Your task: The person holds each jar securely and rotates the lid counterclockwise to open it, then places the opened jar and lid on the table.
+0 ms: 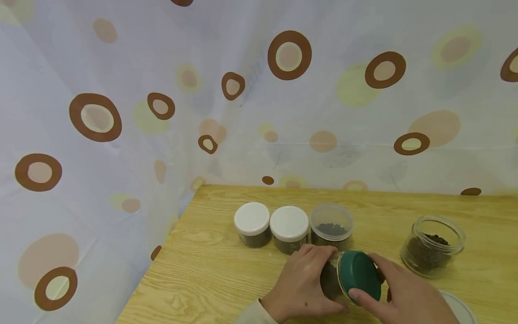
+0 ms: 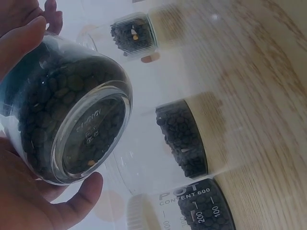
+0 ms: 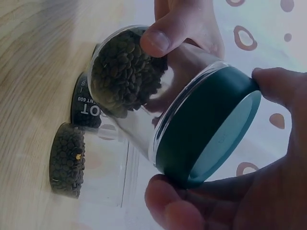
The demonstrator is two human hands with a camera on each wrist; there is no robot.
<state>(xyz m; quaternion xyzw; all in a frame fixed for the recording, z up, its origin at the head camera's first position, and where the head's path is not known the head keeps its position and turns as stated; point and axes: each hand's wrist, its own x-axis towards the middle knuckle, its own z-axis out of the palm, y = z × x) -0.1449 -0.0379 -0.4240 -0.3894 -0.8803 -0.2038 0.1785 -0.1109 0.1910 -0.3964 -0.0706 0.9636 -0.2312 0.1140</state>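
A clear glass jar (image 3: pixel 127 72) part-filled with dark beans is tilted above the table, and a green lid (image 1: pixel 359 275) covers its mouth. My left hand (image 1: pixel 302 284) grips the jar's body from the left. The jar's round base (image 2: pixel 91 136) faces the left wrist camera. With thumb and fingers on opposite sides of the rim, my right hand (image 1: pixel 408 292) grips the green lid. The lid sits over the mouth in the right wrist view. Behind the hands stands an uncovered clear plastic tub (image 1: pixel 331 220) with some dark beans in it.
Two tubs with white lids, a left one (image 1: pixel 252 219) and a middle one (image 1: pixel 289 223), stand beside the uncovered tub. An uncovered glass jar (image 1: pixel 432 247) of dark beans is at the right. A pale disc (image 1: pixel 457 308) lies partly behind my right hand. A patterned curtain (image 1: pixel 259 112) borders the wooden table (image 1: pixel 202 270).
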